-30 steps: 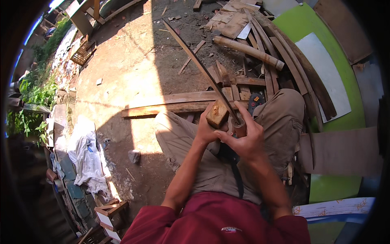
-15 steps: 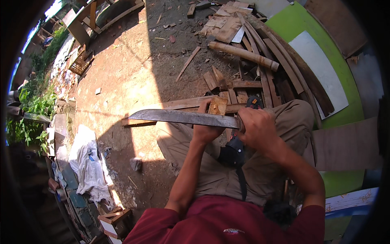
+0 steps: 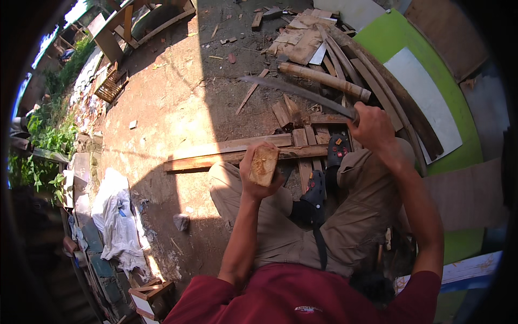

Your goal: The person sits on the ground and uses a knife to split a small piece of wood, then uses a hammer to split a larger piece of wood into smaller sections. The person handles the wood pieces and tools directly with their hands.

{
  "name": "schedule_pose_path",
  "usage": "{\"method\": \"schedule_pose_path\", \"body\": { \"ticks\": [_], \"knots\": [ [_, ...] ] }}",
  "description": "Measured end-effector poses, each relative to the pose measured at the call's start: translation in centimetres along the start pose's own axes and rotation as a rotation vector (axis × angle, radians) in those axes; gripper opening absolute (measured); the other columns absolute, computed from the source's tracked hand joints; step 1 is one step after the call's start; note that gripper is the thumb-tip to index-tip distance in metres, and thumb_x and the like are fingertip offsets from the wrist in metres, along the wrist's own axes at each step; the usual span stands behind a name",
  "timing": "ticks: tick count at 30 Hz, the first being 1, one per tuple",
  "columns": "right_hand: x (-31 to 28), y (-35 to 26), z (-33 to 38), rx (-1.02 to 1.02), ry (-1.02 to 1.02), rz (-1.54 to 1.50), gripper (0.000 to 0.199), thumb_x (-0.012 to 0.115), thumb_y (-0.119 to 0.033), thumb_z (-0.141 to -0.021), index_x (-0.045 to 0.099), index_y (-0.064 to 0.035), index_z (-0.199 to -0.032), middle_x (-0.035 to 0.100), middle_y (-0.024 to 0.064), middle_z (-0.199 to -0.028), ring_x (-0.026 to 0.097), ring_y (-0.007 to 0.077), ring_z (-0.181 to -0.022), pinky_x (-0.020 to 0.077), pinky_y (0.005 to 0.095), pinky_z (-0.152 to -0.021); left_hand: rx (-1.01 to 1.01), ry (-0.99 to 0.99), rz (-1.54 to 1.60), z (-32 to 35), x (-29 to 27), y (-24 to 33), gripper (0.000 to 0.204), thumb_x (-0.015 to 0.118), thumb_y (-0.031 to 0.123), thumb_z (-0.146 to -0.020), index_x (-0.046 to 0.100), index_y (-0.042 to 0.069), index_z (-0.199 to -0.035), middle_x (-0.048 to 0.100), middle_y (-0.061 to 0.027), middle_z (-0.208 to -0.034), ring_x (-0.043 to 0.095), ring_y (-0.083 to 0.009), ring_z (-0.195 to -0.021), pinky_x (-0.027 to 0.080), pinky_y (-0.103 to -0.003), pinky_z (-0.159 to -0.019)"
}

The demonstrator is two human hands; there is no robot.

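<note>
My left hand (image 3: 250, 186) is wrapped round a wooden block (image 3: 264, 165), whose rough, pale end faces up. It holds the block upright above my left knee. My right hand (image 3: 373, 128) grips a machete (image 3: 307, 94) by its handle, which the fist mostly hides. The long blade is raised and points away to the far left, apart from the block and slightly blurred. Below and beyond the block, long wooden boards (image 3: 221, 157) lie on the ground, crossed by shorter planks (image 3: 304, 147) near my dark clogs (image 3: 314, 191).
A bamboo pole (image 3: 324, 81) and stacked planks (image 3: 380, 97) lie at the right beside a green panel (image 3: 469, 124). A white sack (image 3: 113, 216) lies at the left, near a stone (image 3: 182, 221). A wooden crate (image 3: 110, 83) stands at the far left.
The machete has lifted away from the block, up and to the right, with my right hand. My left hand has shifted the block nearer and to the left.
</note>
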State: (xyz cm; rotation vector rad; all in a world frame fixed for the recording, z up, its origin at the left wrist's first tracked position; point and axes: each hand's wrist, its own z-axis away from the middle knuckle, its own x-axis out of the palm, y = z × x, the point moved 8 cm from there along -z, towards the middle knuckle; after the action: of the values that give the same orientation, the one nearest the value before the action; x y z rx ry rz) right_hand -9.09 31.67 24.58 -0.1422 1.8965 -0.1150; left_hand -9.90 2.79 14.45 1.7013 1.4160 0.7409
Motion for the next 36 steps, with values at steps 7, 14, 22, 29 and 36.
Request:
{"method": "schedule_pose_path", "body": {
  "ticks": [7, 14, 22, 29, 36],
  "knots": [
    [-4.1, 3.9, 0.3, 0.3, -0.04, -0.139, 0.022, 0.072, -0.022, -0.085, 0.064, -0.0015, -0.084, 0.067, 0.0193, -0.073, 0.068, 0.0387, -0.071, 0.051, 0.0464, -0.061, -0.18, -0.044, -0.154, -1.1, -0.6, -0.8, 0.058, 0.076, 0.007, -0.063, 0.056, 0.002, -0.117, 0.067, -0.0087, -0.094, 0.067, -0.0202, -0.088, 0.053, -0.033, -0.082],
    [-0.6, -8.1, 5.3, -0.184, -0.046, -0.327, 0.021, 0.076, -0.018, -0.069, 0.061, -0.0064, -0.08, 0.064, 0.0133, -0.072, 0.067, 0.0352, -0.069, 0.0519, 0.0451, -0.063, -0.109, -0.181, -0.133, -1.0, 4.1, -2.0, 0.066, 0.086, 0.018, -0.065, 0.057, 0.001, -0.122, 0.069, -0.0142, -0.102, 0.07, -0.0277, -0.095, 0.054, -0.036, -0.085],
    [1.1, -9.3, 6.0, -0.275, -0.01, -0.368, 0.018, 0.073, -0.018, -0.07, 0.059, -0.008, -0.077, 0.063, 0.0117, -0.071, 0.066, 0.0329, -0.07, 0.0508, 0.044, -0.065, 0.01, -0.21, -0.312, -0.9, 4.6, -0.3, 0.068, 0.087, 0.027, -0.067, 0.057, 0.003, -0.123, 0.068, -0.0178, -0.105, 0.07, -0.0342, -0.097, 0.054, -0.038, -0.085],
    [-0.5, 6.4, 0.5, 0.388, -0.056, 0.032, 0.026, 0.071, -0.023, -0.087, 0.065, 0.002, -0.089, 0.07, 0.0215, -0.079, 0.07, 0.0419, -0.08, 0.0549, 0.0514, -0.068, 0.099, -0.079, -0.145, -0.8, -0.8, 2.4, 0.058, 0.077, 0.011, -0.065, 0.056, 0.0, -0.117, 0.068, -0.013, -0.101, 0.069, -0.0229, -0.094, 0.055, -0.034, -0.085],
    [-4.9, -0.7, -2.3, 0.207, 0.12, -0.295, 0.022, 0.072, -0.022, -0.084, 0.066, -0.0021, -0.09, 0.067, 0.0186, -0.072, 0.068, 0.0402, -0.071, 0.0539, 0.0458, -0.064, 0.133, -0.035, -0.464, -4.2, -1.3, 2.9, 0.048, 0.07, 0.002, -0.063, 0.06, 0.004, -0.11, 0.068, -0.008, -0.095, 0.068, -0.0204, -0.089, 0.054, -0.033, -0.079]
  ]
}}
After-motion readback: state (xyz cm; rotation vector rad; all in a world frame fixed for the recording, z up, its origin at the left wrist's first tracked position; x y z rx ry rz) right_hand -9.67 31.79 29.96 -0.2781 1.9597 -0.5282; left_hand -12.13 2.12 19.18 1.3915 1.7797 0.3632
